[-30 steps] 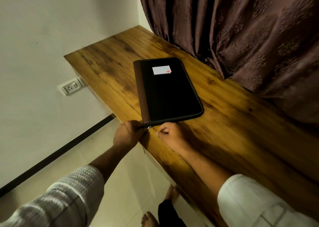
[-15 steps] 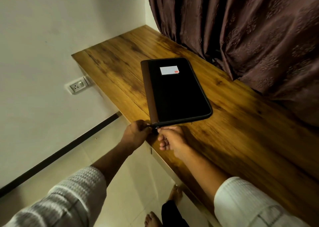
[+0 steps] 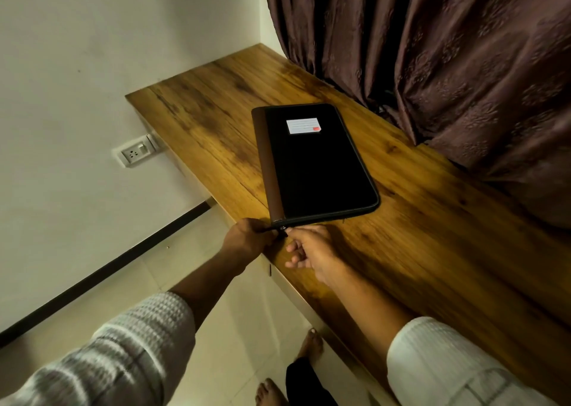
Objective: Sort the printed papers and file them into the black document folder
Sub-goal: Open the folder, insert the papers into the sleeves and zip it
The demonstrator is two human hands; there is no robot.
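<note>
**Right hand opens out at the zip corner**

Your right hand (image 3: 309,249) was a tight fist against the near edge a second ago, and now it has loosened. The lower fingers (image 3: 293,255) hang apart and half curled. The black document folder (image 3: 318,171) has not shifted on the table (image 3: 448,235).

Both forearms reach in from below and meet at the folder's near left corner. The left arm comes up over the floor (image 3: 241,322), its ribbed sleeve (image 3: 123,353) pushed back from the wrist. The right arm lies low over the table's front edge, with its white sleeve (image 3: 448,362) at the bottom right.

Now the room. The table is a long plank of warm, grainy wood running into the corner. A pale wall (image 3: 77,66) stands on the left, and a wall socket (image 3: 136,154) sits just under the table's far end. A dark patterned curtain (image 3: 432,50) hangs along the table's far side. Pale tiles lie underfoot, and your bare feet (image 3: 310,342) show just beside the table's front.

The folder lies flat and zipped, label (image 3: 303,126) up, brown spine on the left, and its near edge just short of the table's front.

Down to the grip. Your left hand (image 3: 247,240) is curled tight on that near left corner, holding it. On the right, thumb and forefinger come together at the zip pull (image 3: 281,228) and seem to pinch it, though the contact is very small in this view.
</note>
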